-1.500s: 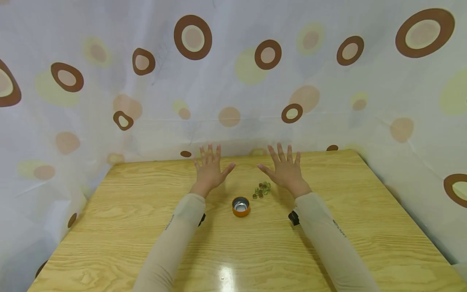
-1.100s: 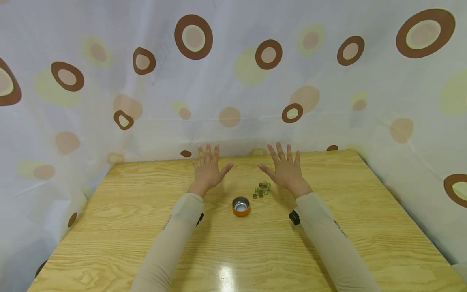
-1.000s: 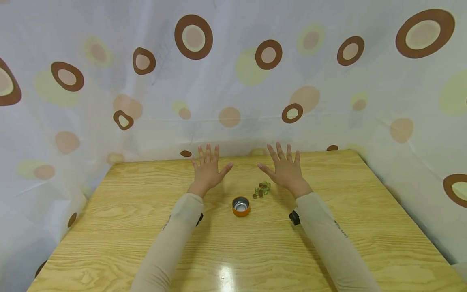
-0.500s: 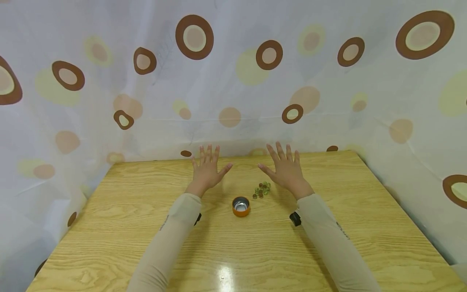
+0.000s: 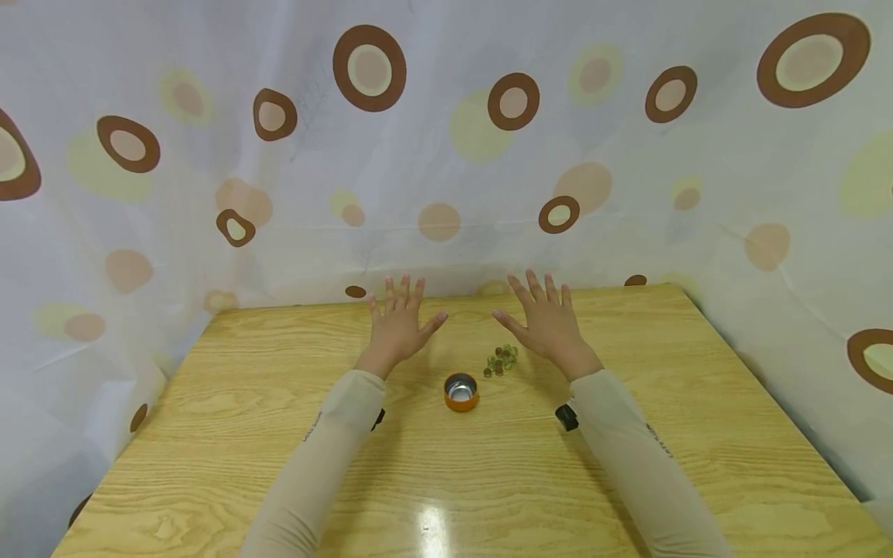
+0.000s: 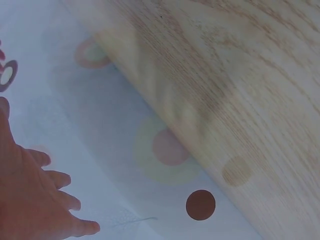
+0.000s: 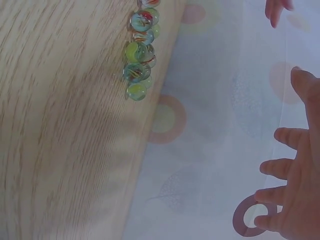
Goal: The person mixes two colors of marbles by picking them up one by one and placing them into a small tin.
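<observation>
Both hands hover over the far half of the table with their fingers spread, holding nothing. My left hand [image 5: 398, 332] is up and to the left of a small orange bowl [image 5: 461, 404] with a shiny metal inside. My right hand [image 5: 549, 329] is nearest to a cluster of glass marbles [image 5: 499, 363], which lies just left of it and right of the bowl. In the right wrist view the marbles [image 7: 137, 55] look clear with coloured swirls, and the spread right hand [image 7: 295, 185] shows at the right edge. The left hand [image 6: 40, 200] appears at lower left in its wrist view.
A light wooden table [image 5: 446, 480] carries the bowl and marbles. Behind it and at both sides hangs a pale curtain [image 5: 432, 155] printed with brown and yellow circles. Black wrist devices [image 5: 567, 418] show beneath the beige sleeves [image 5: 642, 457].
The left hand has drifted very slightly to the left since the first frame, and the right forearm slightly to the right. Bowl and marbles stay in place.
</observation>
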`<state>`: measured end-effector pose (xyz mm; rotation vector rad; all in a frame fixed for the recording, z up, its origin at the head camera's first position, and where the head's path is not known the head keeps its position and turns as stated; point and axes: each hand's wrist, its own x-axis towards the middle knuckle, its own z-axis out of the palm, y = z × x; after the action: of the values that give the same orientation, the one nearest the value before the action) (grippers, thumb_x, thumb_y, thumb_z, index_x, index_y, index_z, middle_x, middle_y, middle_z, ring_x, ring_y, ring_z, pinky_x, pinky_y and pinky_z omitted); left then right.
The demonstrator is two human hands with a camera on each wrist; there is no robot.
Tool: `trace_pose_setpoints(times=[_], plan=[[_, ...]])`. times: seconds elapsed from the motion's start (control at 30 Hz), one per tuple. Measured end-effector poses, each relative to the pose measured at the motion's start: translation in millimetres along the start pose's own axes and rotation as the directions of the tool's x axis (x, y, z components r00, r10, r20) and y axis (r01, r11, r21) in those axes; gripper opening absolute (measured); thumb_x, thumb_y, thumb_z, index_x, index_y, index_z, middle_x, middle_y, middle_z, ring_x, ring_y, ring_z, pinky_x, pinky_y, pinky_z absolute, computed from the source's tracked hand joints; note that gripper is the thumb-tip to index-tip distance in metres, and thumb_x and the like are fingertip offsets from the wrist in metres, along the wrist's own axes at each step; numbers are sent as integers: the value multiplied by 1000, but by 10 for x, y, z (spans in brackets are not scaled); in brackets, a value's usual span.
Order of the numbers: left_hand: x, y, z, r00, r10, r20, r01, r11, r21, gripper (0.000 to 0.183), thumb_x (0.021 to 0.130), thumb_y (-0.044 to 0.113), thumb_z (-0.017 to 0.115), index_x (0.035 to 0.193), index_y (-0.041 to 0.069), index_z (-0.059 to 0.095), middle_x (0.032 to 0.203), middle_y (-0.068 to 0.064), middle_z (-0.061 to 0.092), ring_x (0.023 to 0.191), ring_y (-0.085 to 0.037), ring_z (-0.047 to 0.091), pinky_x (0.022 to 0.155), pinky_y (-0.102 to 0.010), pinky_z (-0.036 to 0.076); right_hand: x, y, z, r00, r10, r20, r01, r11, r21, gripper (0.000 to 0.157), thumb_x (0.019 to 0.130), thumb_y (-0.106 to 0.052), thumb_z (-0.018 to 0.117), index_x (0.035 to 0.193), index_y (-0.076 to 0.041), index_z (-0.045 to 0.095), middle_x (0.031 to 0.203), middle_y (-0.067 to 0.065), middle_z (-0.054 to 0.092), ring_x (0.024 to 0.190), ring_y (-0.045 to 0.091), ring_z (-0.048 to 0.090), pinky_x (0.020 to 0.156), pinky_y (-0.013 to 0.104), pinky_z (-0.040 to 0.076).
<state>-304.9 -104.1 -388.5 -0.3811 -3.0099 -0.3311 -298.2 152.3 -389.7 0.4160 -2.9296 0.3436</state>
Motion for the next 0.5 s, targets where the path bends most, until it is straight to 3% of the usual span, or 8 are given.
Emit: trace_pose_setpoints(times=[0.5], plan=[[-82,44,-25,999,33,19,-34,999,16,82,85,72,18,146,25,-8,154,-6,-6,139,-32,-16,107,-58,-4,-81,-32,-51,999,-22,-25,22,1000,10,74,90,-64,31,148,-21,14,152,17,12,138,41,8,108,58,5]])
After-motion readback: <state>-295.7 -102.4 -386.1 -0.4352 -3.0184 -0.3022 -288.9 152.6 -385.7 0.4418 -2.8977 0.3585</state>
